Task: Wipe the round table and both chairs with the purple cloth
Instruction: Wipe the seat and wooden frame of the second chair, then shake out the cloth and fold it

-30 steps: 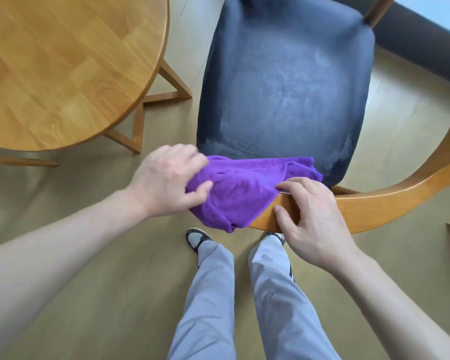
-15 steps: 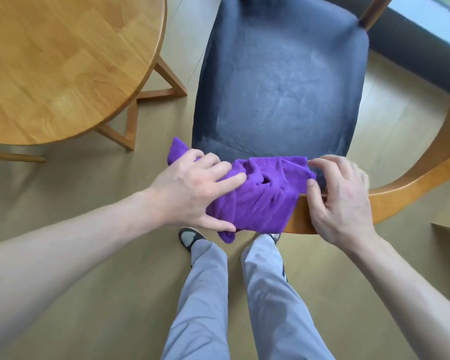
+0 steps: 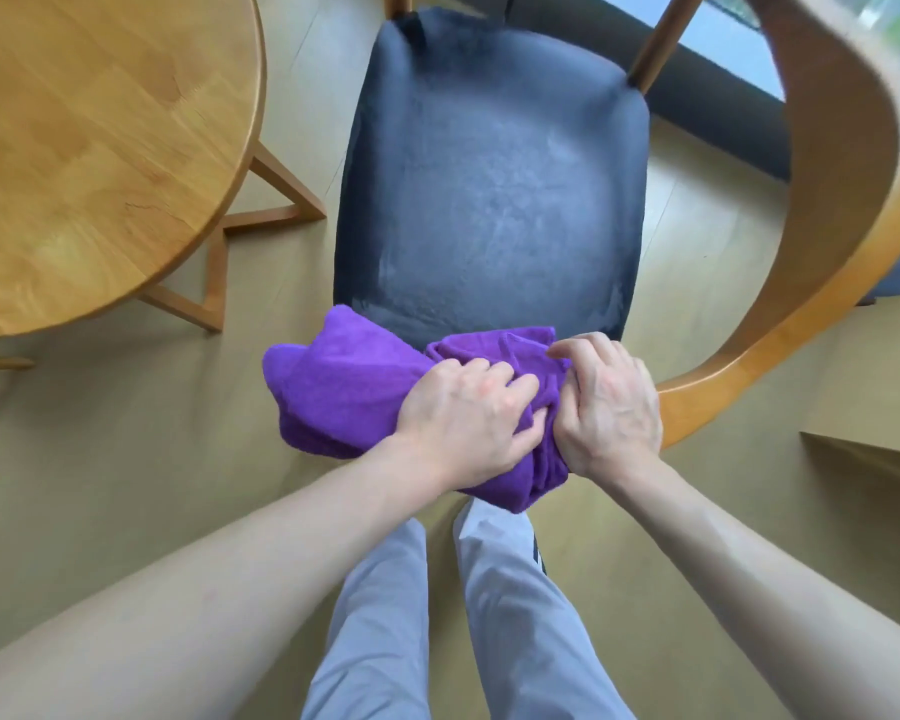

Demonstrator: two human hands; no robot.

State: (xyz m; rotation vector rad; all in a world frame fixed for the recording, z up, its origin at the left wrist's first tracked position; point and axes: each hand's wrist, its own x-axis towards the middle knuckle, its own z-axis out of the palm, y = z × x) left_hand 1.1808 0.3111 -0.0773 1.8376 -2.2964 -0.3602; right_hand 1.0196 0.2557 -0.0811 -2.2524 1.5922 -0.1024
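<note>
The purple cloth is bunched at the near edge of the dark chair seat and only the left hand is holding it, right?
Not quite: the head view shows both hands gripping the purple cloth, the left hand and the right hand. It is bunched at the near edge of the dark chair seat.

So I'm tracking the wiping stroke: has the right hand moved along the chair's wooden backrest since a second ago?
Yes. The right hand slid left along the backrest, onto the purple cloth.

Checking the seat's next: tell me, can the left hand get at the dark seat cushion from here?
Probably yes: the left hand grips the purple cloth at the seat cushion edge, with nothing lying between.
</note>
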